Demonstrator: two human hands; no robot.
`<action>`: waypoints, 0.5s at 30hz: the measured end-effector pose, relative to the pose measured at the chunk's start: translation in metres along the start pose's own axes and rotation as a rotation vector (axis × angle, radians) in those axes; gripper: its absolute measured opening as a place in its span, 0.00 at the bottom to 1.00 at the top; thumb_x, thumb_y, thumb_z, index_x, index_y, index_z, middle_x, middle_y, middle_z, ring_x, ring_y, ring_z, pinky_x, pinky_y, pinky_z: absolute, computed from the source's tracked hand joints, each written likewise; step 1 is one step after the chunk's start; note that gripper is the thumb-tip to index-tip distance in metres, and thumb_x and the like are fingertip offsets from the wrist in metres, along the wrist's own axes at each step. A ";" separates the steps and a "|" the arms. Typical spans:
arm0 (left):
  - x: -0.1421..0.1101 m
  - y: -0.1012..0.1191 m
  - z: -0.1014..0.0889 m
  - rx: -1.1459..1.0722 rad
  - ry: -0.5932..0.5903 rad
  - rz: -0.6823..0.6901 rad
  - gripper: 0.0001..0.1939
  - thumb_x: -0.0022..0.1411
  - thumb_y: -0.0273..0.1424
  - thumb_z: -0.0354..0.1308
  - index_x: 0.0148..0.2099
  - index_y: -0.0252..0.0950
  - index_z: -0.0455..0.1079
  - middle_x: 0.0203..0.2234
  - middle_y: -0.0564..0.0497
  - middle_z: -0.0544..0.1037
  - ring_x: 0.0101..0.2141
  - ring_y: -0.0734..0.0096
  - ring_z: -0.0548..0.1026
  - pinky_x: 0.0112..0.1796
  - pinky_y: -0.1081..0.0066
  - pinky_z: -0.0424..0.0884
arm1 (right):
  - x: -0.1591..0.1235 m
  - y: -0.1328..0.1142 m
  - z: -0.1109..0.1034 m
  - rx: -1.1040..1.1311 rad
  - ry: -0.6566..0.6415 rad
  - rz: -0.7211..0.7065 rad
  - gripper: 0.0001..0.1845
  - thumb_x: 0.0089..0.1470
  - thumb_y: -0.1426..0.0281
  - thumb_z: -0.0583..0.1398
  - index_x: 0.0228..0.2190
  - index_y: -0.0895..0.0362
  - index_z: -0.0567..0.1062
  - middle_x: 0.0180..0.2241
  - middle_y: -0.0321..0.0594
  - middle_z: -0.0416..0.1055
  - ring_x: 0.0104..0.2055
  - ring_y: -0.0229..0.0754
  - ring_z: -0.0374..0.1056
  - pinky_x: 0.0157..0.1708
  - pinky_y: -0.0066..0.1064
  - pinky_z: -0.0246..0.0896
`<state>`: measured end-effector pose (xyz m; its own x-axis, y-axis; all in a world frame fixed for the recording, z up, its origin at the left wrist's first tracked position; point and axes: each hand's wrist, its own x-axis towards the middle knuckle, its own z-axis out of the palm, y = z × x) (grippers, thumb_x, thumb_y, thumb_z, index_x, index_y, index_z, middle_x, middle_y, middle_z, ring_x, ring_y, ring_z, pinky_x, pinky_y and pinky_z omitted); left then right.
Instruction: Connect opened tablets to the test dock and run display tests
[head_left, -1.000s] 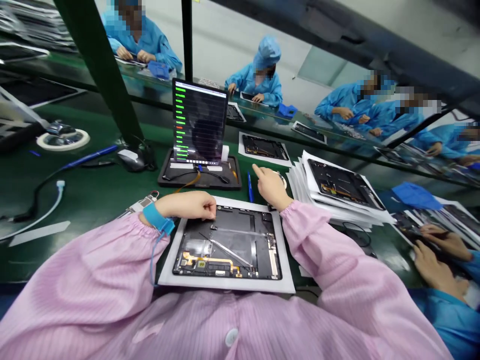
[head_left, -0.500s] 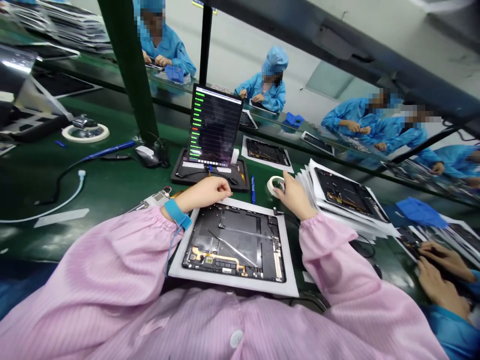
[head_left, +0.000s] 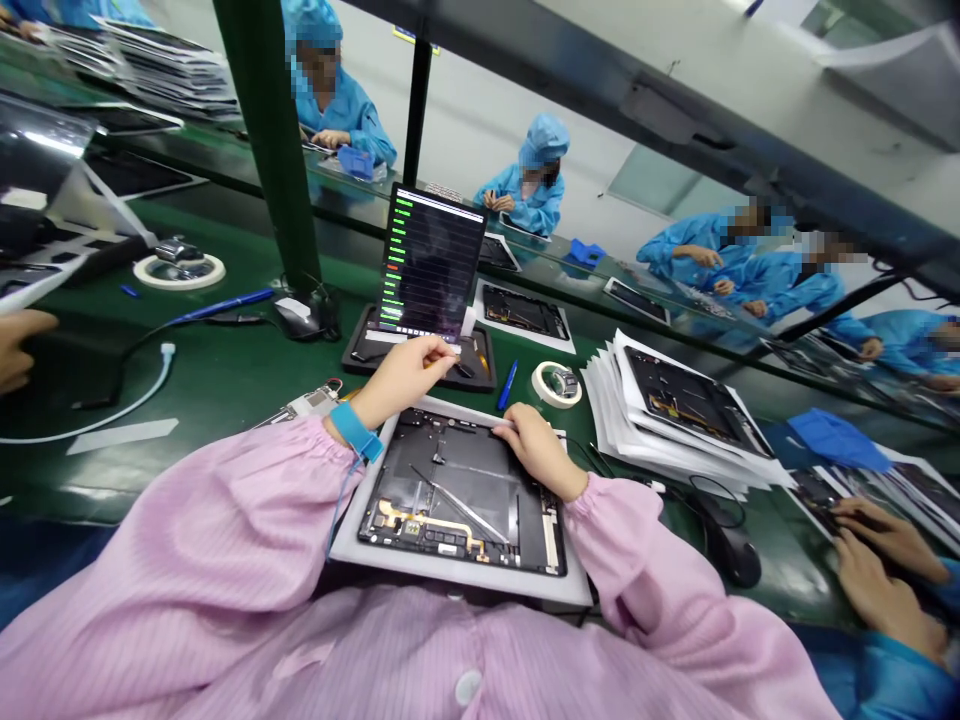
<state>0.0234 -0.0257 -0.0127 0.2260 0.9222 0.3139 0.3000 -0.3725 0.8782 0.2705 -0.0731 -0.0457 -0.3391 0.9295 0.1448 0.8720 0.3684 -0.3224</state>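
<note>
An opened tablet housing (head_left: 465,480), black inside with ribbon cables and a gold flex cable, lies on a white foam sheet (head_left: 352,545) before me. Just beyond its far edge, my left hand (head_left: 416,370) is closed in a pinch; whatever is between the fingertips is too small to make out. My right hand (head_left: 541,448) is curled over the housing's far right edge, thumb on the inner side and the other fingers partly hidden. Behind the left hand, a lit screen (head_left: 431,265) with green text lines stands upright in a black tray (head_left: 360,355).
A blue pen (head_left: 508,385) and a tape roll (head_left: 538,388) lie past the housing. Right of them rises a stack of housings and white sheets (head_left: 611,415). A mouse (head_left: 727,550) sits at right, near a co-worker's hands (head_left: 885,570). Another person's hand (head_left: 19,345) enters at left.
My right hand has left the tape roll and come down and left onto the housing's far edge. My left hand stays pinched, slightly lower. Another person's hand has appeared at the left edge.
</note>
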 end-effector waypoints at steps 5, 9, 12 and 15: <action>0.001 0.001 -0.003 -0.067 0.214 -0.039 0.10 0.58 0.35 0.54 0.36 0.33 0.70 0.29 0.50 0.76 0.30 0.70 0.72 0.34 0.70 0.67 | -0.012 -0.002 0.000 0.247 0.013 0.104 0.11 0.60 0.60 0.54 0.31 0.54 0.63 0.26 0.34 0.64 0.28 0.41 0.60 0.30 0.31 0.52; 0.001 0.008 -0.007 -0.162 0.373 -0.053 0.11 0.59 0.35 0.54 0.38 0.33 0.70 0.32 0.49 0.77 0.33 0.69 0.73 0.35 0.71 0.68 | -0.005 0.008 -0.009 0.641 0.233 0.116 0.17 0.58 0.53 0.55 0.32 0.54 0.65 0.27 0.32 0.62 0.27 0.37 0.58 0.28 0.28 0.54; -0.002 0.010 -0.003 -0.178 0.315 -0.074 0.11 0.59 0.35 0.53 0.37 0.33 0.70 0.30 0.50 0.76 0.31 0.70 0.73 0.33 0.72 0.67 | 0.024 0.022 -0.041 0.770 0.572 0.201 0.18 0.58 0.52 0.54 0.33 0.54 0.65 0.28 0.32 0.63 0.28 0.35 0.59 0.29 0.27 0.57; -0.007 0.010 0.006 -0.058 0.159 -0.059 0.09 0.60 0.34 0.53 0.37 0.34 0.71 0.30 0.50 0.77 0.31 0.69 0.73 0.34 0.71 0.67 | 0.075 0.047 -0.088 0.885 0.812 0.288 0.18 0.55 0.54 0.59 0.30 0.57 0.69 0.29 0.34 0.67 0.31 0.36 0.63 0.32 0.28 0.61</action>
<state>0.0299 -0.0367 -0.0085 0.0592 0.9487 0.3105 0.2535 -0.3151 0.9146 0.3170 0.0123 0.0326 0.4191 0.8149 0.4005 0.2322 0.3302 -0.9149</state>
